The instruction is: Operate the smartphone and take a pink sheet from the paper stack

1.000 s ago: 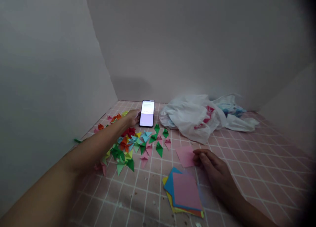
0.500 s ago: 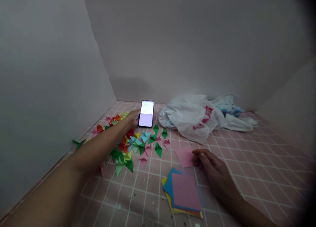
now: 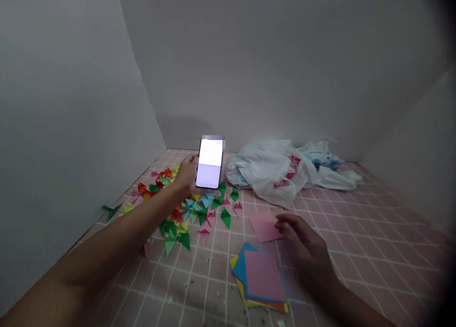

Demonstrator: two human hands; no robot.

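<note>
My left hand [image 3: 187,173] is closed on the left edge of a smartphone [image 3: 209,168], its bright screen facing me. The phone is raised in front of the back wall, behind a spread of folded paper cranes [image 3: 185,213] in green, pink, orange, yellow and blue. My right hand [image 3: 308,244] has its fingers curled together at the right corner of a single square of pink paper [image 3: 262,226]; the fingertips partly cover that corner. Nearer to me lies a stack of square coloured papers [image 3: 265,277], pink on top with blue, yellow and orange showing beneath.
A crumpled white plastic bag [image 3: 263,170] with red print lies against the back wall, with a bluish patterned package [image 3: 324,161] beside it. Small scraps dot the pink tiled surface [image 3: 199,289]. Pale walls [image 3: 71,104] rise on the left, back and right.
My left hand has lifted the phone off the surface and brought it closer, tilting it a little. My right hand stays by the pink paper. The view has shifted slightly.
</note>
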